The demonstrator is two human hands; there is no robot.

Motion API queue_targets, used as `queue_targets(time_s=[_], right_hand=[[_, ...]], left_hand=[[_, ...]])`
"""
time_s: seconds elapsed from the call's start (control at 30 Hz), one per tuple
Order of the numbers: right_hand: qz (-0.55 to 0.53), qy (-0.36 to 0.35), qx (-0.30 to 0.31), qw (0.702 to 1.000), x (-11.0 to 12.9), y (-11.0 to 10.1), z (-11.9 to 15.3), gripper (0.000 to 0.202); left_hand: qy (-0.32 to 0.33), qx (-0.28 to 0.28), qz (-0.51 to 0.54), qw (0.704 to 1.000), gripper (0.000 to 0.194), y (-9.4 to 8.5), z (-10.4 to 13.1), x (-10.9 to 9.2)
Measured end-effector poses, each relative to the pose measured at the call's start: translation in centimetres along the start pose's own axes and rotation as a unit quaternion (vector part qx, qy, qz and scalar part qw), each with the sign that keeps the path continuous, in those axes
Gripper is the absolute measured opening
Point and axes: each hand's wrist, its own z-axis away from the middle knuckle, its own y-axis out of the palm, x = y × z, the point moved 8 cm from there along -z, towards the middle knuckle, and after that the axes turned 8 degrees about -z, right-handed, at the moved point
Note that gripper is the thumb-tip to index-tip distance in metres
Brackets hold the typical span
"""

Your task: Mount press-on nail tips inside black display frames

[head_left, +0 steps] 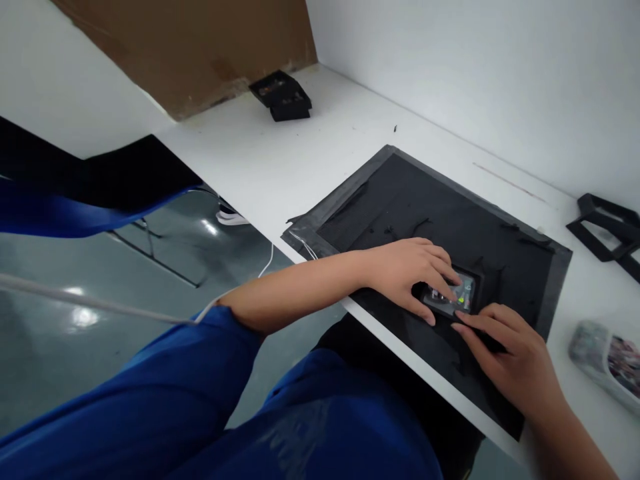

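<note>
A small black-framed case lies on a black mat, with a glossy clear area and small coloured pieces inside, one of them yellow-green. My left hand rests over its left side with the fingers spread, the fingertips on or just above the clear area and the thumb by the near edge. At the case's near right corner, my right hand holds thumb and forefinger close together in a pinch. What lies between those fingertips is dark and too small to make out. My left fingers cover part of the case.
Black open frames lie at the table's right. Nearer is a clear plastic tub of small mixed pieces. Two stacked black trays stand at the far left. A white cable hangs by the table's edge. Dark scraps dot the mat.
</note>
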Motion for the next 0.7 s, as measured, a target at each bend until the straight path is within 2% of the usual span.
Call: queue_targets(time_s=[0.13, 0.27, 0.4, 0.47, 0.53, 0.6, 0.7], right_hand=[[-0.004, 0.004, -0.003, 1.000, -0.5, 0.2, -0.1, 0.013], [-0.024, 0.011, 0.003, 1.000, -1.2, 0.1, -0.1, 0.024], [-0.041, 0.030, -0.003, 0.999, -2.0, -0.4, 0.4, 0.033], [-0.039, 0.046, -0.010, 0.998, -2.5, -0.7, 0.7, 0.034], [-0.035, 0.065, -0.016, 0.997, -3.1, -0.8, 1.0, 0.035], [-0.030, 0.083, -0.017, 0.996, -3.8, -0.8, 1.2, 0.036], [-0.025, 0.104, -0.015, 0.994, -4.8, -0.6, 1.3, 0.039]], left_hand=[[0.016, -0.007, -0.044, 0.999, 0.051, 1.1, -0.2, -0.6], [0.010, -0.001, -0.095, 0.995, 0.049, 1.9, -0.3, -0.9], [-0.041, 0.007, -0.136, 0.990, 0.048, 1.6, 1.3, 0.4], [-0.093, -0.004, -0.158, 0.983, 0.049, 0.6, 3.5, 1.9], [-0.168, -0.021, -0.185, 0.968, 0.049, -1.2, 6.9, 4.0], [-0.250, -0.035, -0.210, 0.945, 0.050, -3.4, 11.0, 6.6], [-0.371, -0.061, -0.244, 0.894, 0.045, -7.3, 17.5, 10.5]])
